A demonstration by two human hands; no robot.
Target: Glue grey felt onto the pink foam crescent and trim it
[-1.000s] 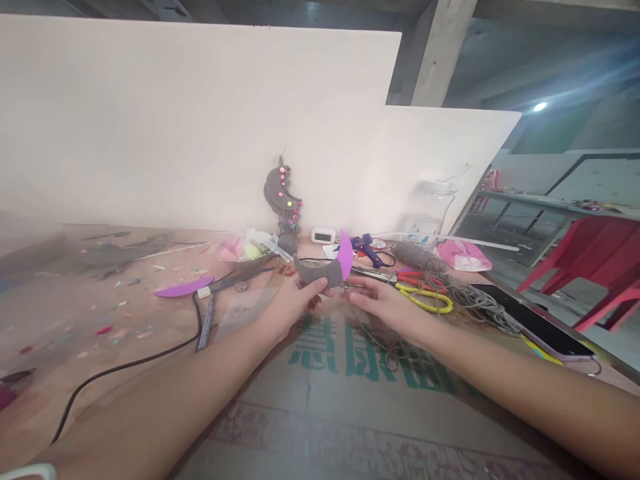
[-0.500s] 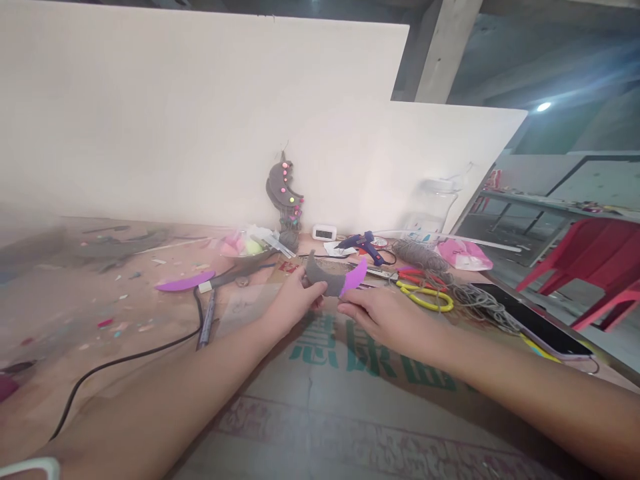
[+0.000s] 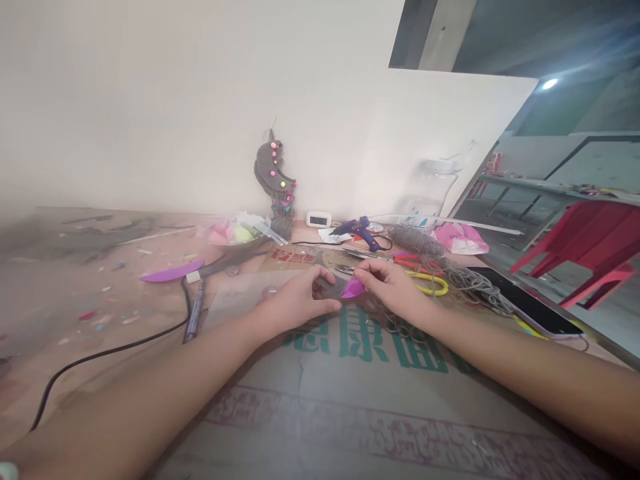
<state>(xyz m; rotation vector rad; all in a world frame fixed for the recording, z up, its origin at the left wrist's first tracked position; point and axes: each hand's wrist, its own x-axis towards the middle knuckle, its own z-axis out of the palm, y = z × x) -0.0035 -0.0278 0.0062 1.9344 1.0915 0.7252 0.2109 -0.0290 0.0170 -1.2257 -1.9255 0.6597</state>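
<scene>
My left hand (image 3: 300, 297) is closed on a dark grey felt crescent (image 3: 332, 287), fingers and thumb curled round its left side. A bright purple felt piece (image 3: 354, 289) lies against the crescent's right part. Its upper right edge is pinched by my right hand (image 3: 387, 283), with thumb and index finger together. Both pieces are held low over a flattened cardboard sheet (image 3: 310, 393) printed with green characters. My fingers hide much of the crescent, and I cannot tell whether the two pieces are joined.
Behind my hands lie a blue glue gun (image 3: 363, 231), yellow-handled scissors (image 3: 430, 283), grey yarn (image 3: 417, 241) and a white digital clock (image 3: 319, 219). A phone (image 3: 525, 300) lies right. Leftward are a purple strip (image 3: 173, 270), a pen (image 3: 195, 310) and a black cable (image 3: 110, 350). A decorated crescent (image 3: 273, 167) hangs behind.
The grey crescent and purple piece have tilted lower and flatter. My right hand has shifted up to the purple piece's upper edge, and my left fingers have curled further round the crescent. The view has tipped downward.
</scene>
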